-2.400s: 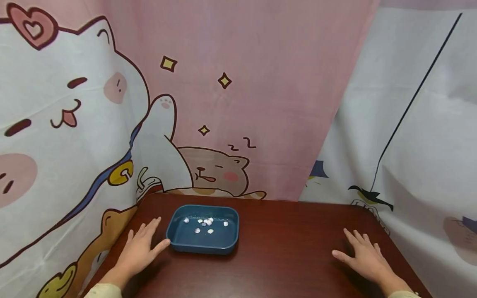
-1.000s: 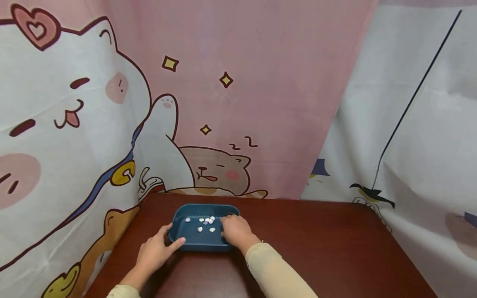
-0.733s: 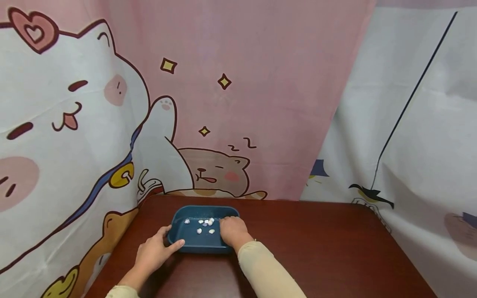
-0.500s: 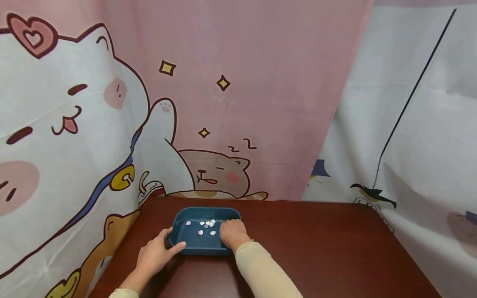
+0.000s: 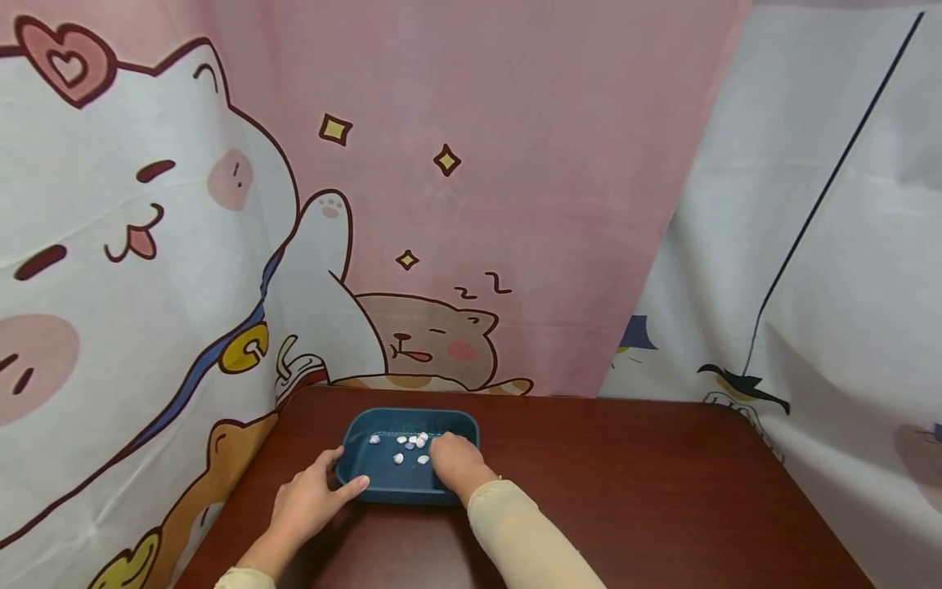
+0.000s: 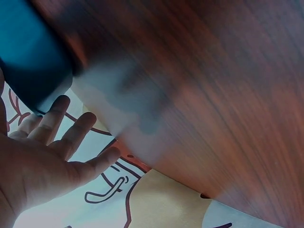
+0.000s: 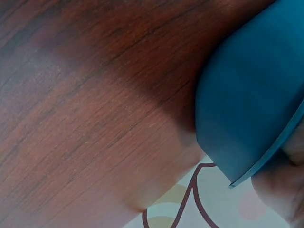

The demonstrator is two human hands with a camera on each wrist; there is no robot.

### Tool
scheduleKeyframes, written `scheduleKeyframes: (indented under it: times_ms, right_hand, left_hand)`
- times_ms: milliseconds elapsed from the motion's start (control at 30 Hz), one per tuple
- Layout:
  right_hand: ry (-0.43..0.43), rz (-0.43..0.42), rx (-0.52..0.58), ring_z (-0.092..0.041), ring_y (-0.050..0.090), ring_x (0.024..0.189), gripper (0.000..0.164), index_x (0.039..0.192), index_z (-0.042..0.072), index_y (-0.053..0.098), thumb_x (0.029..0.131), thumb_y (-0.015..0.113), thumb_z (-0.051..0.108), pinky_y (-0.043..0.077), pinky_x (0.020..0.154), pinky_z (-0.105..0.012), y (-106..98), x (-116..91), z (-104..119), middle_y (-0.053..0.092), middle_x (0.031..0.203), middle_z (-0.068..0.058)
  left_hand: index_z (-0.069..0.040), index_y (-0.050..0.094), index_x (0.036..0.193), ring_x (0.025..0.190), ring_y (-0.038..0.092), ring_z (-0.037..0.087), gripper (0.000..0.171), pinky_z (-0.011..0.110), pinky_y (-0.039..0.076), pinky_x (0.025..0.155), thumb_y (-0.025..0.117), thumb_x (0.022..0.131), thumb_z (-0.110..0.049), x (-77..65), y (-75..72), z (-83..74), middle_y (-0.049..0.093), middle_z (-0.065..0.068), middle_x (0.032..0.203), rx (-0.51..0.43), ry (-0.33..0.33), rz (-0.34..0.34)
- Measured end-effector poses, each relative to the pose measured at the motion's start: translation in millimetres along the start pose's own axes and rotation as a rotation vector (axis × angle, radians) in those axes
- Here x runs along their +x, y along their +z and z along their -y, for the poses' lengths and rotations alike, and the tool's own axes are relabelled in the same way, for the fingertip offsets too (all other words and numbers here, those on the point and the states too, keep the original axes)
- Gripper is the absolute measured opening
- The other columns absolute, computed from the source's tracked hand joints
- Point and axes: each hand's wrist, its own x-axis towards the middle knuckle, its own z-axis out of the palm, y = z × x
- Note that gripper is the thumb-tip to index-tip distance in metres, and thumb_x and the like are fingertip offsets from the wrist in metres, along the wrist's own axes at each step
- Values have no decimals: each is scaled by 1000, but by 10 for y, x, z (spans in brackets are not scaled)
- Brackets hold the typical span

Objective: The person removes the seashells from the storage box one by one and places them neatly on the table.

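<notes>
**Bracing and reaching at a blue rectangular tray**

The tray sits toward the far left of the dark-red wooden table. The left hand lies at its left end, fingers spread apart and thumb at the near rim, probably to keep the tray from sliding. The right hand dips into the right end; the back of the hand hides the fingertips, so whether they are together or clamped on anything cannot be told. Small whitish shell-like pieces lie on the tray floor left of the right hand, where raised walls presumably stop them scattering.
</notes>
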Motion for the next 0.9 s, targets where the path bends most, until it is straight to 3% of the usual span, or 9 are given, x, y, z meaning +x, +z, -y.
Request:
scheduleKeyframes:
  times_ms: [133,300,400,667,900]
  right_hand:
    - [-10,5,38,-23,71,98,26,112,7,80,109,54,10,62,98,-43,9,25,-28,77,114,-9]
    - [-53,15,43,-19,62,78,16,88,9,78,101,68,9,60,80,-36,-1,1,-50,74,94,-7]
    - [-96,28,28,-17,57,72,15,82,12,77,97,75,9,57,74,-33,-21,-43,-52,70,83,-3]
    - [-156,99,-30,-14,56,79,12,91,20,77,101,73,13,59,88,-33,-68,-94,-56,68,85,3]
    - [-167,142,-47,-15,58,83,10,94,19,73,102,70,14,59,95,-35,-72,-87,-36,68,90,1]
  left_hand:
    - [-6,51,156,117,71,44,96,77,46,101,75,88,-70,-5,0,-6,69,27,139,3,-4,0]
    - [-6,51,156,117,71,43,96,76,47,101,75,89,-70,-10,-3,-12,69,27,139,6,0,-1]
    - [-6,52,155,115,72,42,95,75,48,100,76,89,-69,-15,-8,-15,70,26,138,8,2,-3]
    - [-7,53,154,115,72,41,92,75,47,100,77,89,-66,-24,-17,-16,72,24,135,10,16,-16]
    - [-7,54,154,114,73,40,90,75,46,100,78,89,-64,-27,-7,-14,73,24,133,0,12,-20]
